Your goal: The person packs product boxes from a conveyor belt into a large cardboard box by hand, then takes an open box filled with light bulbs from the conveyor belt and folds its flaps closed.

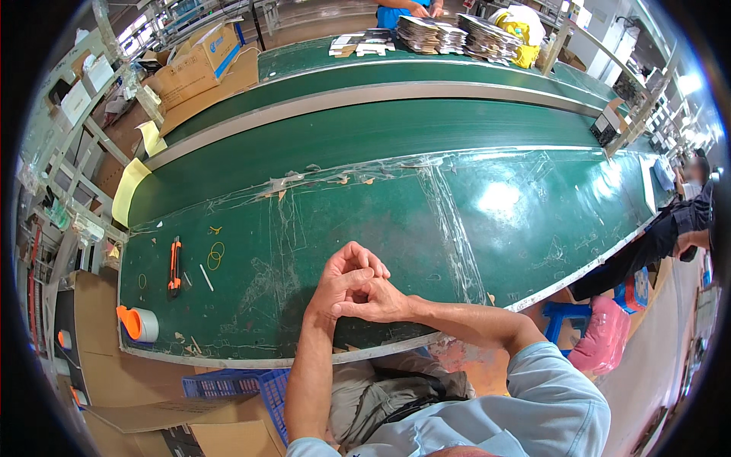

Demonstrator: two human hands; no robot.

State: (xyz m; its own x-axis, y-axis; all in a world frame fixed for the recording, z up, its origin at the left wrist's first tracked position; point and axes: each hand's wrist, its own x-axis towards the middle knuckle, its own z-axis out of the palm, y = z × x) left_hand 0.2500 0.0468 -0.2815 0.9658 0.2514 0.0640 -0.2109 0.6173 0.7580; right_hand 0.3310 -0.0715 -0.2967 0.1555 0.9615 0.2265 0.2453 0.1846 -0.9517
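My two hands are clasped together above the near edge of the green work table (365, 221). My left hand (340, 282) has its fingers curled over and against the other hand. My right hand (384, 302) is closed too, its fingers folded in toward the left palm and partly hidden there. No object shows in either hand. To the left on the table lie an orange and black utility knife (175, 266), a yellow rubber band (216, 256) and a thin white stick (206, 277). A tape roll (142, 325) with an orange part sits at the left corner.
Beyond the table runs a green conveyor belt (381, 126) with a metal rail. Stacks of flat cartons (430, 36) lie past it, near another person's hands. A blue crate (228, 383) stands below the table, a pink-covered stool (601, 335) at right. Another person sits far right.
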